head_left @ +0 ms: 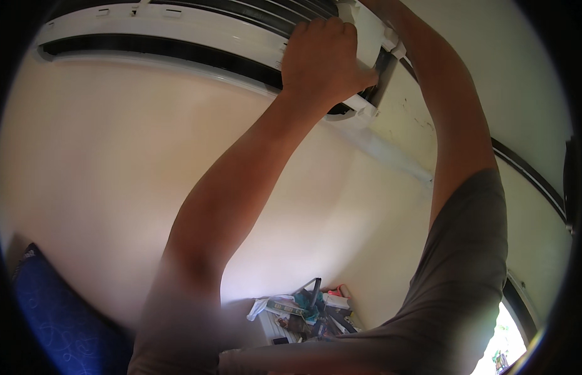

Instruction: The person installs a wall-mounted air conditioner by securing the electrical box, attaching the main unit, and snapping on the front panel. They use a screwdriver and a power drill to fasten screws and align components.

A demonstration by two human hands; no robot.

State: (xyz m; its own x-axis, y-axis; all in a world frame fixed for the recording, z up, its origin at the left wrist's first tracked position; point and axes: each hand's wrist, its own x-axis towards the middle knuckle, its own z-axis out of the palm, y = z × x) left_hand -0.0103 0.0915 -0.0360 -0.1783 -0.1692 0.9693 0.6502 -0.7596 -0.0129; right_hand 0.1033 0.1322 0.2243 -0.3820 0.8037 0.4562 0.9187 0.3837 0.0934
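A white wall-mounted air conditioner [178, 31] with dark slats spans the top, its right end showing small fittings and a white bracket-like part [366, 109]. My left hand [319, 59] curls its fingers over the white casing near that end, thumb to the right. My right arm [447, 87] reaches up past the unit's right side; its hand is mostly cut off by the top edge, so its fingers cannot be made out.
A pale wall fills the middle. A blue padded item [60, 312] stands at the lower left. A pile of assorted items [316, 312] lies low against the wall. A dark rail [528, 169] runs along the right wall, above a bright opening [503, 331].
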